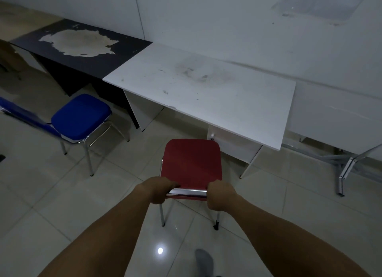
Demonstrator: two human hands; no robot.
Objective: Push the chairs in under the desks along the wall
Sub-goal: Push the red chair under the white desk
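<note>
A red chair [191,160] with chrome legs stands on the tiled floor just in front of the white desk [206,86], its seat short of the desk's front edge. My left hand [158,191] and my right hand [220,196] are both closed on the top of the chair's backrest, one at each corner. To the left, a blue chair [80,115] stands out from the black desk [82,49], whose top has a large worn patch. Both desks sit against the white wall.
A drawer unit [231,144] hangs under the white desk's right side, close to the red seat. A folded metal frame [349,163] lies on the floor at the right. My grey-socked foot [203,260] is at the bottom. Open tiled floor lies around me.
</note>
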